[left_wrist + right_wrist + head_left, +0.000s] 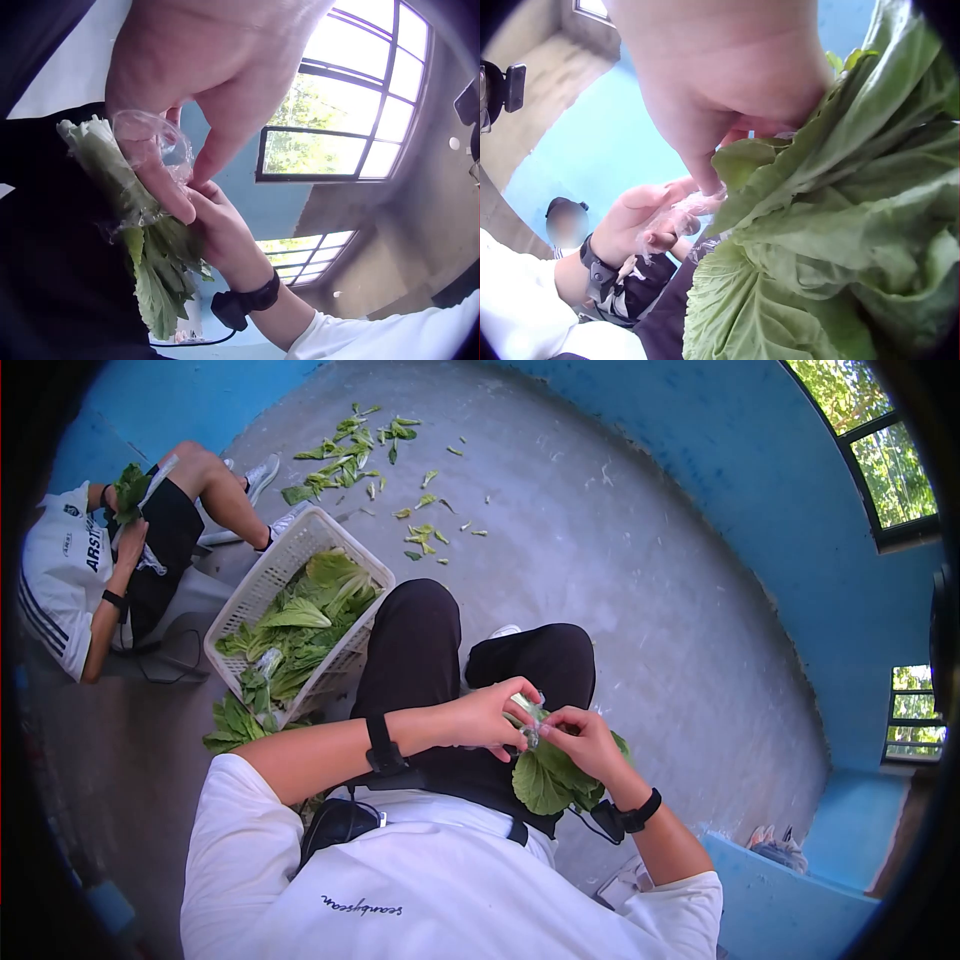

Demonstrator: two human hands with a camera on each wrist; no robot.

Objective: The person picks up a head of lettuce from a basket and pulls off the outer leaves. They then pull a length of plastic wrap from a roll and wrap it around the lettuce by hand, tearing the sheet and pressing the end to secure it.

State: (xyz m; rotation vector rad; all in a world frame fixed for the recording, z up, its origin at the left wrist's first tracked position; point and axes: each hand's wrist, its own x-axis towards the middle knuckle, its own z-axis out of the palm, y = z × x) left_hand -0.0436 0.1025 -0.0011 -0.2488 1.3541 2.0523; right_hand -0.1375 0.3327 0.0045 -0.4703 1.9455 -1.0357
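A bunch of leafy greens (550, 775) lies over my lap, its leaves spreading out to the right and its pale cut stems (97, 146) showing in the left wrist view. Clear plastic film (176, 150) is wrapped round the stems, with a loose loop standing up about the fingers of my left hand (487, 717). Those fingers hold the film just above the stalks. Thumb and fingertips of my right hand (585, 745) pinch the film beside them, with the broad leaves (840, 247) hanging below that hand.
A white plastic basket (380, 572) of greens stands left of my knees. Loose leaves (345, 455) are strewn over the grey floor (600, 510). At left, another seated person (75, 560) holds greens (130, 490). More greens (235, 725) lie by the basket's near corner.
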